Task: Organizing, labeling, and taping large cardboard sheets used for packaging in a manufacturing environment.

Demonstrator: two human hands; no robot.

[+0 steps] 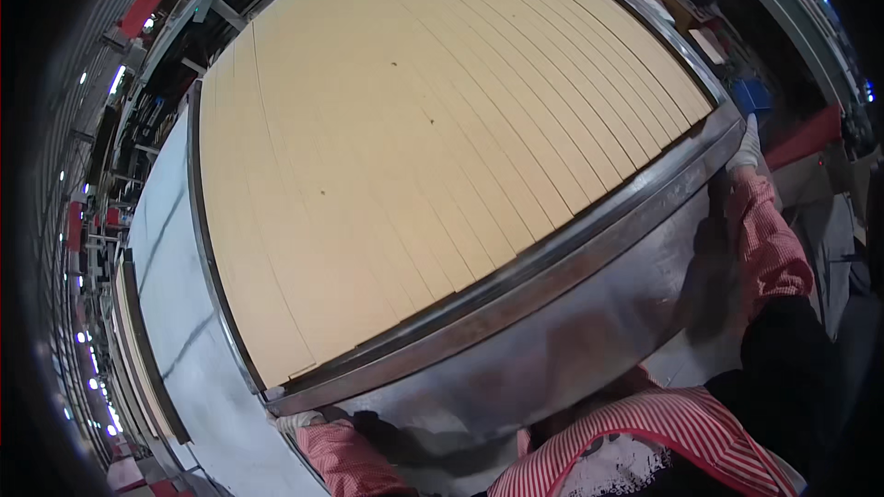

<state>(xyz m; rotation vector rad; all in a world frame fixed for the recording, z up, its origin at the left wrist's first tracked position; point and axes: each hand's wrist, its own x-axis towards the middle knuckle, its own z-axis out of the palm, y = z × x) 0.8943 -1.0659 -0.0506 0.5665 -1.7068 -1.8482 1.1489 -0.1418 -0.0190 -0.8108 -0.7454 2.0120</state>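
Board (433, 138), tan and scored into narrow strips, fills a metal frame (516, 290). Left hand (296, 421) at seven o'clock, right hand (744, 152) at three, wide apart, seemingly gripping the frame.

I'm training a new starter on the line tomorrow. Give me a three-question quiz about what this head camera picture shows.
1. True or false: the tan sheet in the metal frame is scored into long parallel strips.
2. Multiple choice: where is the right hand? A) flat on the middle of the sheet B) at the frame's far right corner C) hanging clear of the frame
3. Short answer: what covers both hands, and what pattern do the sleeves have?

Key
1. True.
2. B.
3. Pale work gloves; red and white stripes. The left hand sits at the frame's near left corner, and whether either hand grips the frame cannot be told.
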